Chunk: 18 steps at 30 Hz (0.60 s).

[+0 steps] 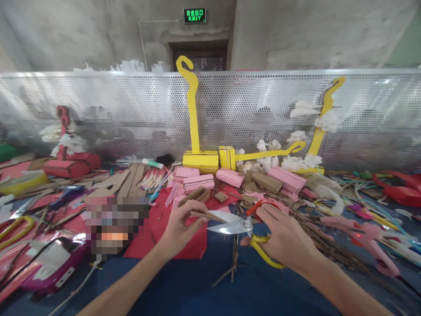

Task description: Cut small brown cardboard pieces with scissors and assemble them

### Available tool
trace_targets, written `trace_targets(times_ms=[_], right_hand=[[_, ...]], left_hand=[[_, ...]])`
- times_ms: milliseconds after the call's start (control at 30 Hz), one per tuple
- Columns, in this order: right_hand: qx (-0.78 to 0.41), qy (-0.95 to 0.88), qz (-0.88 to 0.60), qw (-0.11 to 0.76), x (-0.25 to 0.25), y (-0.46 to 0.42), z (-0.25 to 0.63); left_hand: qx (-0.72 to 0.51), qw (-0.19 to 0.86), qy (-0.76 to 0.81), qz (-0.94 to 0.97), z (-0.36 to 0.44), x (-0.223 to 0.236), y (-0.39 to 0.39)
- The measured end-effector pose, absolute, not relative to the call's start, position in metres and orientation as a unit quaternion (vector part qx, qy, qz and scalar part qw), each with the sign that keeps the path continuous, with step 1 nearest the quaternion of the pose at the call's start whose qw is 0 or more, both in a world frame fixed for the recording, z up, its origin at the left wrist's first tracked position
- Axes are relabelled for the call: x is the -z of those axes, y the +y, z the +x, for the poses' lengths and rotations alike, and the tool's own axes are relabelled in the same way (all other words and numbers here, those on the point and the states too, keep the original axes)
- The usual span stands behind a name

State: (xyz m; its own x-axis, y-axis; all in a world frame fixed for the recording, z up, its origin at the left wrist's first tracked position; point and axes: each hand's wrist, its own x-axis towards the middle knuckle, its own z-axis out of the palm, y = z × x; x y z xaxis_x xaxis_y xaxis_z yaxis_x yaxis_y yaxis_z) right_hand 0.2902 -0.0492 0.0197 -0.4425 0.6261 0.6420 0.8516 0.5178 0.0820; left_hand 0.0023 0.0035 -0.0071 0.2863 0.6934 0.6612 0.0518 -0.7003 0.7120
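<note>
My right hand (283,232) grips a pair of scissors (245,224) with one red and one yellow handle, its blades spread apart and pointing left. Between finger and thumb, my left hand (184,224) pinches a thin brown strip, perhaps cardboard (205,215). The strip's right end lies against the upper blade. Beneath and behind my left hand spreads a sheet of red paper (194,248). Thin brown twigs (234,259) rest on the blue tabletop below the scissors. Just beyond my hands sit small pink paper-covered boxes (198,183) and a brown cardboard block (267,182).
Yellow hook-topped paper shapes (193,114) stand by a perforated metal screen (148,101). At right lies a pink glue gun (365,237) with a cord. A purple-and-white power strip (54,267) is at left, near yellow-handled scissors (28,230). White tufts (329,120) and paper scraps surround these.
</note>
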Motion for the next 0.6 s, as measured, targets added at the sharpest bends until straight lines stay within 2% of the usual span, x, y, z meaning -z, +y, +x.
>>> trace_targets(times_ms=[600], right_hand=[[0.214,-0.839,-0.403,0.297,-0.0173,-0.049,0.2931]], left_hand=[[-0.533,0.336,0.227,0.742,0.0032,0.0028,0.0024]])
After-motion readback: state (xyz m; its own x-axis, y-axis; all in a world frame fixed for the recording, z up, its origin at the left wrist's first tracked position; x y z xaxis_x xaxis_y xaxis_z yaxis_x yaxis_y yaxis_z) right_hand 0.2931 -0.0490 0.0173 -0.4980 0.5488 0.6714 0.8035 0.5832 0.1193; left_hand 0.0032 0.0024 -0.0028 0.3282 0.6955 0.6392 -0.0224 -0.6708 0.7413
